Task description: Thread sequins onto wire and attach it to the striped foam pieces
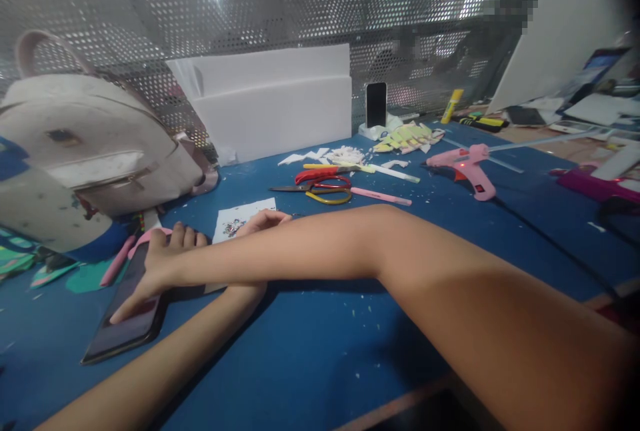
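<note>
My right arm crosses over my left forearm. My right hand [173,261] lies spread on a dark smartphone [130,307], its thumb against the screen and its other fingers near the top end. Behind the right forearm, my left hand [263,221] is partly hidden. Its fingers curl closed beside a white sheet of paper [253,209] bearing a small dark print; a thin dark tip shows by the fingertips, too small to name. Beyond the hands lie scissors with red and yellow handles [327,196] and a pink pen [383,196].
A pink glue gun [467,164] with its cord lies at right. White foam boards [280,104] lean at the back. A pale backpack [100,131] stands left. Scraps [345,155], an upright phone [377,105], a glue stick [452,106] and a yellow-black cutter [480,123] sit behind.
</note>
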A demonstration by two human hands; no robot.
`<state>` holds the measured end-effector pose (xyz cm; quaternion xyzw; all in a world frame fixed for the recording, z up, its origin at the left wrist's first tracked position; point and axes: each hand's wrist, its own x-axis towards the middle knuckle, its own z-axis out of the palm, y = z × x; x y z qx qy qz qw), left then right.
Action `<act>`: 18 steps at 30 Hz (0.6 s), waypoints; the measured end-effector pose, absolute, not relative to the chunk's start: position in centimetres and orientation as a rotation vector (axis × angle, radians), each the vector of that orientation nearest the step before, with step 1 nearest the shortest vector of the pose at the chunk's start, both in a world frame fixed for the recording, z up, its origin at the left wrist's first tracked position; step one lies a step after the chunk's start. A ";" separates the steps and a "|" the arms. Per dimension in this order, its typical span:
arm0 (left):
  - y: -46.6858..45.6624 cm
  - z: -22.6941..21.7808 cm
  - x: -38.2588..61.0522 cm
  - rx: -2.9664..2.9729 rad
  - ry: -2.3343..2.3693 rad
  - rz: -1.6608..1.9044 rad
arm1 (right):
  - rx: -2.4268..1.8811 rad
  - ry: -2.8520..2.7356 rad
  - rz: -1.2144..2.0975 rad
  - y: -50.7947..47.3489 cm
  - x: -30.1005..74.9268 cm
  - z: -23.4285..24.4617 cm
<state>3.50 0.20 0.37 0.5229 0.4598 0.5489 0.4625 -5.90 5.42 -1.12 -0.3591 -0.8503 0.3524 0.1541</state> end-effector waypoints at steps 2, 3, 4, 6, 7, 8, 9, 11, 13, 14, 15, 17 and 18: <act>0.2 0.4 3.6 1.277 1.132 1.345 | -1.183 -2.391 1.101 5.3 -5.4 0.1; 0.2 0.3 3.6 1.270 1.135 1.344 | -1.237 -2.308 1.122 5.3 -5.1 0.8; 0.2 0.2 3.7 1.263 1.137 1.341 | -1.240 -2.228 1.139 5.3 -4.9 1.4; 0.4 0.0 3.7 1.251 1.139 1.336 | -1.223 -2.064 1.178 5.5 -4.5 2.4; 0.5 -0.2 3.7 1.248 1.138 1.334 | -1.208 -2.012 1.190 5.8 -4.4 2.7; 0.7 -0.4 3.7 1.245 1.135 1.336 | -1.200 -1.969 1.198 6.0 -4.3 2.9; 0.8 -0.6 3.7 1.244 1.132 1.338 | -1.198 -1.940 1.203 6.3 -4.2 3.0; 1.0 -0.9 3.6 1.247 1.128 1.348 | -1.204 -1.905 1.230 6.6 -4.2 3.1; 1.1 -1.1 3.6 1.258 1.122 1.356 | -1.200 -1.875 1.254 6.8 -4.2 2.9; 1.1 -1.2 3.6 1.264 1.120 1.359 | -1.195 -1.864 1.259 6.8 -4.3 2.8; 1.1 -1.2 3.6 1.271 1.118 1.363 | -1.186 -1.858 1.259 6.8 -4.3 2.7; 1.1 -1.3 3.7 1.283 1.115 1.368 | -1.160 -1.871 1.251 6.8 -4.5 2.4; 1.1 -1.4 3.7 1.290 1.114 1.371 | -1.138 -1.891 1.243 6.9 -4.6 2.3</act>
